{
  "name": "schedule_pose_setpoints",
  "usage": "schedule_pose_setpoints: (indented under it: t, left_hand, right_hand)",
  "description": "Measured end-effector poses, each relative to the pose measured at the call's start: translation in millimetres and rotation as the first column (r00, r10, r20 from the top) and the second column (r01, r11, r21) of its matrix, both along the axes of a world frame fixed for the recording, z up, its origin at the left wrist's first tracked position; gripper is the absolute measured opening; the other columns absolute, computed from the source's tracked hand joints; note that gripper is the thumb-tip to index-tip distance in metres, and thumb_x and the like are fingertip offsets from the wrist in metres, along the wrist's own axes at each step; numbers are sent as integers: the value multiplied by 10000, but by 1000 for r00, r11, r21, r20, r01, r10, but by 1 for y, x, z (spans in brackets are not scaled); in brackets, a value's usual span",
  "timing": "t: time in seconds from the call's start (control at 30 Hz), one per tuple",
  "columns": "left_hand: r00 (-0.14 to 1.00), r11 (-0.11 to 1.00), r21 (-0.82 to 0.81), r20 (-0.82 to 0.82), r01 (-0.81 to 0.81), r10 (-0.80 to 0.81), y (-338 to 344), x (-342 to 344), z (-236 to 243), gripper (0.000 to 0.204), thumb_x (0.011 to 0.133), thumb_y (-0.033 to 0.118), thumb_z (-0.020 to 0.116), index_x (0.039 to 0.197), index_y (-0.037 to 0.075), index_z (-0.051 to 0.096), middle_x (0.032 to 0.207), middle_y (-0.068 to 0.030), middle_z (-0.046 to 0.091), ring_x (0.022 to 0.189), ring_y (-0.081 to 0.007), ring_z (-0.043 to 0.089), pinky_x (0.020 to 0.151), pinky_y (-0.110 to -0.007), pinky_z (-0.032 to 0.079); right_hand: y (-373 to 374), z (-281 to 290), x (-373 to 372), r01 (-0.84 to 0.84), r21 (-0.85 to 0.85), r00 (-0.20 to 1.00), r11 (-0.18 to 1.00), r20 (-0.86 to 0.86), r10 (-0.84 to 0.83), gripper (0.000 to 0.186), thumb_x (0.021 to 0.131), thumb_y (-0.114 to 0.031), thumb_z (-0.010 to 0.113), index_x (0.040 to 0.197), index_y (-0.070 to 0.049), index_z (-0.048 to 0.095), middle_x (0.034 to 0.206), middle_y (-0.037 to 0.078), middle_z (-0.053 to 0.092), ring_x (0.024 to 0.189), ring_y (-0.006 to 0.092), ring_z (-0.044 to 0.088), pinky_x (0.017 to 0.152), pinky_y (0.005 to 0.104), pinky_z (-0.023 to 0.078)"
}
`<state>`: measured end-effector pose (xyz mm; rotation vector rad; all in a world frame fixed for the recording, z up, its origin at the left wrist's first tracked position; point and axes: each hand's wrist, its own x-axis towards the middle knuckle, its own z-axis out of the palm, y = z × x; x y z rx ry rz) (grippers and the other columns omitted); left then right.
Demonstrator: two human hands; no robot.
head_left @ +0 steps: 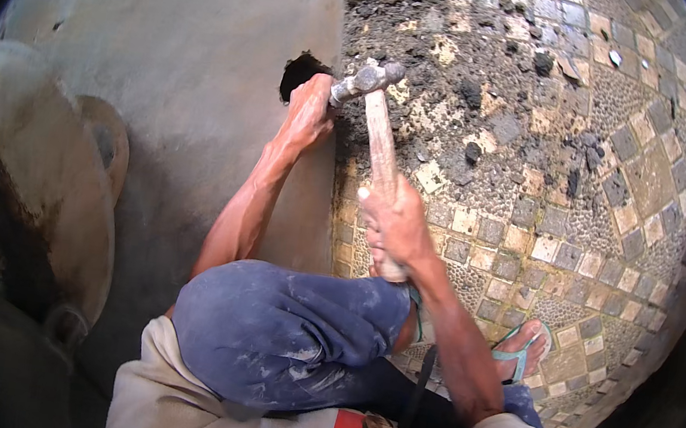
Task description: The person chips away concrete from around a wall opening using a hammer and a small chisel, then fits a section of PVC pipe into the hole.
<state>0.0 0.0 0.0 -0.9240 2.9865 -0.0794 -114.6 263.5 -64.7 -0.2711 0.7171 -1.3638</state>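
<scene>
My left hand (309, 110) is closed at the rim of a jagged dark hole (299, 70) in a smooth grey cement surface (194, 30); what its fingers grip is hidden. My right hand (393, 225) is wrapped round the worn wooden handle of a hammer (384, 133). The hammer's metal head (374, 77) is just right of my left fist, beside the hole; whether it touches what that hand holds I cannot tell.
Dark rubble (480, 93) and chips lie over patterned stone paving (620, 216) at the right. A stained, rounded pale object (75, 205) stands at the far left. My bent knee (278, 309) and sandalled foot (515, 358) are below.
</scene>
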Motion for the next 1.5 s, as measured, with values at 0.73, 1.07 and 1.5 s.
schedule_pose_setpoints:
  t: [0.73, 1.07, 1.5]
  left_hand:
    - [995, 985, 142, -43, 93, -87, 85, -37, -94, 194, 700, -72, 615, 777, 105, 611, 846, -69, 599, 879, -321, 578, 822, -434, 417]
    - [749, 382, 904, -387, 193, 538, 123, -100, -50, 346, 762, -267, 522, 746, 78, 510, 909, -33, 597, 1053, -243, 663, 751, -354, 581]
    - [955, 975, 200, -296, 93, -30, 70, -46, -99, 183, 639, -88, 609, 749, 59, 604, 840, -97, 650, 842, -345, 636, 806, -484, 462]
  right_hand:
    - [93, -13, -125, 523, 167, 851, 836, -158, -501, 223, 1042, -194, 658, 1067, -63, 479, 636, -7, 430, 409, 58, 402, 330, 247, 372]
    - [104, -23, -147, 610, 148, 790, 778, -185, -585, 211, 1060, -207, 630, 1026, -75, 469, 650, -12, 397, 414, 46, 385, 330, 236, 364]
    - [110, -24, -153, 629, 148, 776, 763, -175, -606, 217, 1033, -175, 666, 1056, -56, 486, 615, -17, 422, 409, 57, 405, 338, 247, 393]
